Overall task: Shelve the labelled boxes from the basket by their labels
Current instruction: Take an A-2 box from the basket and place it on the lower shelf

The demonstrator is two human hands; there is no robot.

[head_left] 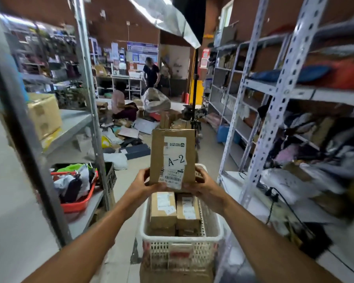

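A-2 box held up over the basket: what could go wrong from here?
1. Both hands, left hand and right hand, grip only the bottom edge of the A-2 box; it could tip and fall onto the boxes in the white basket.
2. Its label's lower corner hangs loose and might tear off.

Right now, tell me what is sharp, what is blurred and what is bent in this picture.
Head view: the held box is sharp, its A-2 label readable, gripped low by the left hand and right hand; the shelf posts at both edges smear and bow from the wide lens; the basket is fairly clear; the far room is soft.
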